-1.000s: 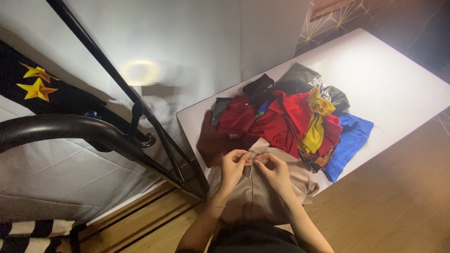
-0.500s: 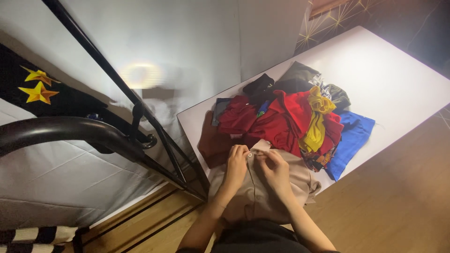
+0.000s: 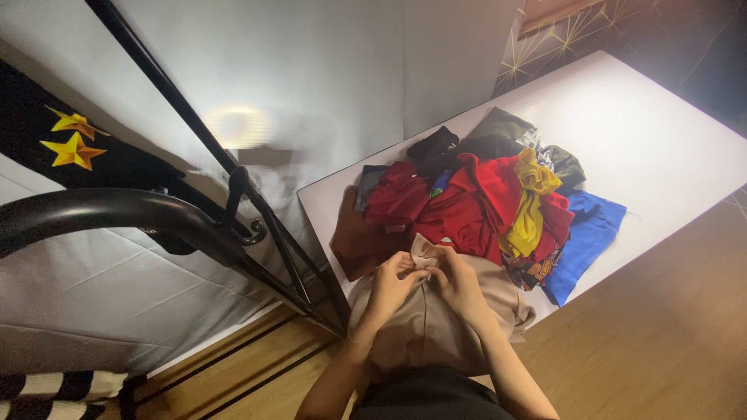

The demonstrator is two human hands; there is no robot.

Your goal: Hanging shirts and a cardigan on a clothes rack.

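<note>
No packages, labels, signs or screens are to be seen.

Only unmarked cloth and bare surfaces are shown, so nothing of the kind can be placed or described by shape or colour.

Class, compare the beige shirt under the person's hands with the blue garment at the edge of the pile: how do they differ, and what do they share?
The beige shirt lies nearest the person, its front spread out; the blue garment lies at the pile's far right side. The left hand and right hand pinch the beige shirt near its collar; nothing touches the blue garment. The beige shirt hangs over the near table edge; red clothes partly cover the blue one. Both lie on the white table.
</note>
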